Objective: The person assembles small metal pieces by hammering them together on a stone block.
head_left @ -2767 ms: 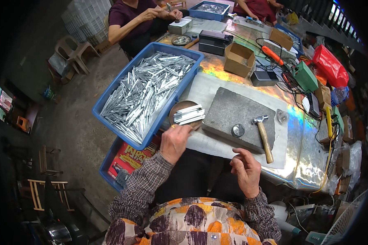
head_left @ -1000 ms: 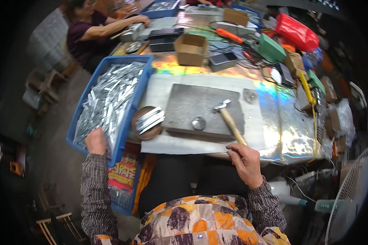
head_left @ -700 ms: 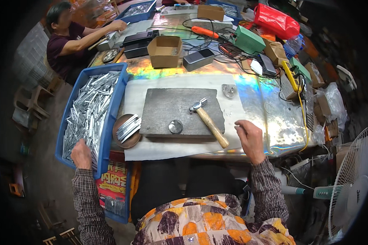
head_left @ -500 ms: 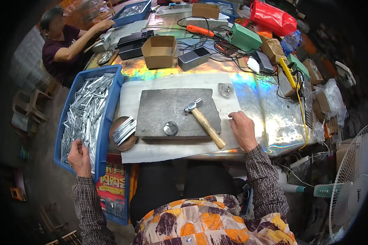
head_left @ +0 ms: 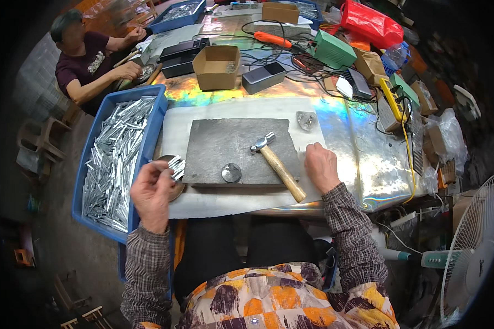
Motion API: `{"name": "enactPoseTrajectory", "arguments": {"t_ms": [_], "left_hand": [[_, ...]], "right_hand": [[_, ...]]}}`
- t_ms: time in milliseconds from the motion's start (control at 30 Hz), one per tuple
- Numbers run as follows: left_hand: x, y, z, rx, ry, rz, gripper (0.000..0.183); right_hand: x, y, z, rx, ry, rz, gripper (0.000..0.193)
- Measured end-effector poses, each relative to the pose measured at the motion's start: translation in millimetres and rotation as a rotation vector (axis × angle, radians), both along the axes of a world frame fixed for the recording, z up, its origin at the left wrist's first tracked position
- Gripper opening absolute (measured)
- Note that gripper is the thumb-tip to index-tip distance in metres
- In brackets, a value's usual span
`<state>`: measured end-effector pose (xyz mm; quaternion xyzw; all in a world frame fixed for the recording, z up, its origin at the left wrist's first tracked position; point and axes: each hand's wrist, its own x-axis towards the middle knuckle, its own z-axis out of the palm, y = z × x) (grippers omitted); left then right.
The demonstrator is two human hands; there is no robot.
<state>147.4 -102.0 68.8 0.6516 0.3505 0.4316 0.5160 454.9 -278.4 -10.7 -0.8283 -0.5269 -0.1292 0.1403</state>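
Observation:
My left hand (head_left: 152, 194) is over the near-left edge of the round brown dish (head_left: 177, 191), thumb and fingers drawn together in a pinch; what they hold, if anything, is too small to make out. Slim silvery metal pieces (head_left: 176, 166) lie in that dish, partly hidden by the hand. To its right is a grey stone block (head_left: 219, 142), carrying a ball-peen hammer (head_left: 280, 170) with a wooden handle and a small round metal piece (head_left: 231, 172). My right hand (head_left: 322, 167) rests on the white sheet (head_left: 214, 204) right of the block, its fingers curled closed, their grip hidden.
A blue bin (head_left: 162, 112) full of similar metal pieces stands at the left. Behind the block are an open cardboard box (head_left: 217, 77), a grey device (head_left: 263, 78) and tangled cables. A clear plastic lump (head_left: 306, 120) lies far right. A co-worker (head_left: 88, 60) sits at far left.
My left hand has moved right from above the blue bin to the round dish. My right hand has shifted slightly, its fingers more curled. The co-worker's arms have moved.

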Motion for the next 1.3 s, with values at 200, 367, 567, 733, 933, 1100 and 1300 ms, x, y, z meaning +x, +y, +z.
{"name": "enactPoseTrajectory", "arguments": {"t_ms": [200, 367, 567, 733, 933, 1100, 1300], "left_hand": [[37, -7, -24, 0.022, -0.047, -0.137, 0.008], [43, -8, -39, 0.146, 0.059, -0.097, 0.009], [39, -12, -42, 0.315, 0.191, -0.073, 0.012], [40, -16, -41, 0.337, 0.165, -0.064, 0.009], [34, -34, -28, -0.213, -0.142, -0.259, 0.009], [30, -55, -25, -0.416, -0.259, -0.335, 0.014], [24, -73, -16, -0.654, -0.39, -0.395, 0.015]], "right_hand": [[2, 3, 6, -0.025, -0.044, 0.019, 0.002], [-6, -13, 14, 0.125, 0.1, 0.002, 0.004], [-37, -22, 38, 0.308, 0.346, 0.023, 0.012], [-65, -26, 61, 0.433, 0.536, 0.058, 0.017], [-101, -26, 74, 0.452, 0.596, 0.199, 0.017], [-134, -22, 72, 0.497, 0.982, 0.305, 0.009], [-162, -13, 70, 0.525, 1.409, 0.309, 0.008]]}}
